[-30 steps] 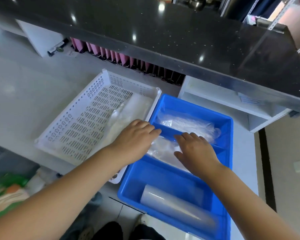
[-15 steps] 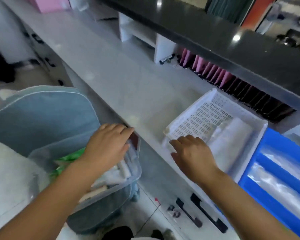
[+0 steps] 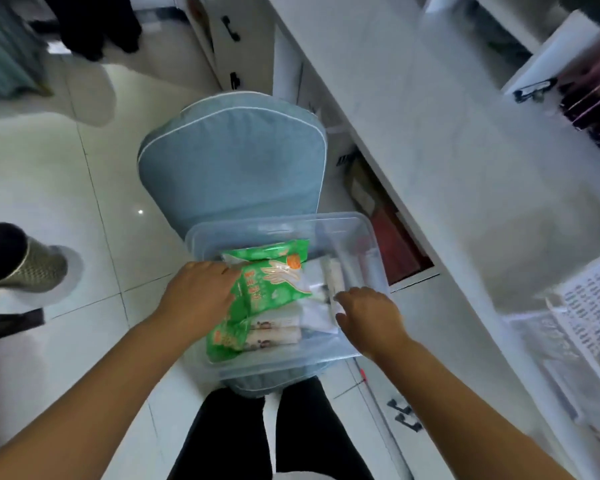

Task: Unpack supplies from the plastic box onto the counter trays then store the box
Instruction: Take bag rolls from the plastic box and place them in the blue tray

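Note:
A clear plastic box (image 3: 355,233) sits on a blue cushioned chair (image 3: 232,168) in front of me. It holds a green printed packet (image 3: 274,282), white paper-wrapped rolls (image 3: 274,332) and other white packets (image 3: 321,315). My left hand (image 3: 200,296) is at the box's left side and grips the green packet's left edge. My right hand (image 3: 369,318) reaches in from the right. Its thumb and fingers close on the edge of a white packet. The white perforated tray (image 3: 593,306) lies blurred on the counter at the right edge.
The white counter (image 3: 447,150) runs along the right, with cabinet doors and black handles (image 3: 404,415) below it. An open compartment with red items (image 3: 399,251) lies just right of the box. Another person's boot (image 3: 32,268) stands on the tiled floor at left. My black-clad legs (image 3: 264,434) are below.
My view swung from the counter trays down to the box on the chair. My right hand came off the white tray into the box. My left hand now grips the green packet.

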Available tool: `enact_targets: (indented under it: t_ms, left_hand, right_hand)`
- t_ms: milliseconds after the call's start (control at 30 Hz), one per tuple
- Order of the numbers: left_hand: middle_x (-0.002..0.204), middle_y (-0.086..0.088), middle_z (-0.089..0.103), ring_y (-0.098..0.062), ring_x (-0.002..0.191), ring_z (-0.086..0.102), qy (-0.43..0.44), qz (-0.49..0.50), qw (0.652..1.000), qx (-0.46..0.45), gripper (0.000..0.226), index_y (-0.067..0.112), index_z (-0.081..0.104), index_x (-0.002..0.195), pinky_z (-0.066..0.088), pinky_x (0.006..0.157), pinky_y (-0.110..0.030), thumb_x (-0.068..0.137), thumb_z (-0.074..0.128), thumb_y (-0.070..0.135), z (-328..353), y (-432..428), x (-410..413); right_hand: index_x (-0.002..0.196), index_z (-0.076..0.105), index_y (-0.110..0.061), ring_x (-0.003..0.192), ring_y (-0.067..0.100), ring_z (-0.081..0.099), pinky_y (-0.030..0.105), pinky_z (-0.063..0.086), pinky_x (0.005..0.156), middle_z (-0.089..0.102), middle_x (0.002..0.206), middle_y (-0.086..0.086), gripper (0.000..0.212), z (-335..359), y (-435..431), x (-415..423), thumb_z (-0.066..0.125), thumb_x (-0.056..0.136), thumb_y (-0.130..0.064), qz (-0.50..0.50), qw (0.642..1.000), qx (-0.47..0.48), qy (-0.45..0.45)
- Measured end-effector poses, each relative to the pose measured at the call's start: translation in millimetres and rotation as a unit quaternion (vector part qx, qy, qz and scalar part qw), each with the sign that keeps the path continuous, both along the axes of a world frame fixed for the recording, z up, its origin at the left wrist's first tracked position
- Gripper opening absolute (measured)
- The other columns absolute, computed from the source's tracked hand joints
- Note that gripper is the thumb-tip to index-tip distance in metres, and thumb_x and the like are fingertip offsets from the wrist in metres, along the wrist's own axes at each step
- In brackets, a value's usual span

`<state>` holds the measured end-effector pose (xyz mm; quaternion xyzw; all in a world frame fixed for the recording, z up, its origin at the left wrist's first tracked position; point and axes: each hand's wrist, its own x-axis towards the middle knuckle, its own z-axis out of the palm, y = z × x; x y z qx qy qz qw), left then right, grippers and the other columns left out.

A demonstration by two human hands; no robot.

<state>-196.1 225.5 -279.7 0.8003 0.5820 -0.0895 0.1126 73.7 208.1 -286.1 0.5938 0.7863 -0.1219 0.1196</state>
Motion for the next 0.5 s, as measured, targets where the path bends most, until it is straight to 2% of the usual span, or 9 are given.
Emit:
enact_targets:
  t_ms: [200,367,500]
  left_hand:
    - [0.106,-0.001,0.062,-0.022,0.099,0.056,0.001,0.055,0.996,-0.077,0.027,0.018,0.057,0.112,0.04,0.088,-0.037,0.089,0.046,0.025,-70,-6,-11]
    - [0.108,-0.003,0.062,-0.022,0.1,0.056,-0.004,0.072,0.991,-0.115,0.031,0.016,0.055,0.118,0.04,0.085,-0.034,0.09,0.045,0.023,-125,-6,-7]
    - [0.11,-0.003,0.063,-0.022,0.1,0.056,-0.03,0.105,0.985,-0.136,0.032,0.017,0.055,0.119,0.041,0.084,-0.033,0.089,0.048,0.023,-157,-2,1]
  right_hand:
    - [0.11,0.063,-0.018,0.096,0.026,0.061,0.034,0.051,0.075,0.067,0.105,0.005,0.026,-91,21,-21,0.048,0.088,-0.018,0.029,0.996,-0.083,0.024]
    - [0.114,0.06,-0.016,0.102,0.027,0.059,0.034,0.05,0.08,0.063,0.112,0.007,0.029,-178,44,-34,0.047,0.089,-0.012,0.054,0.988,-0.142,0.018]
    - [0.12,0.054,-0.01,0.107,0.028,0.054,0.036,0.048,0.085,0.059,0.118,0.01,0.032,-233,57,-32,0.05,0.089,-0.018,0.057,0.985,-0.165,0.01]
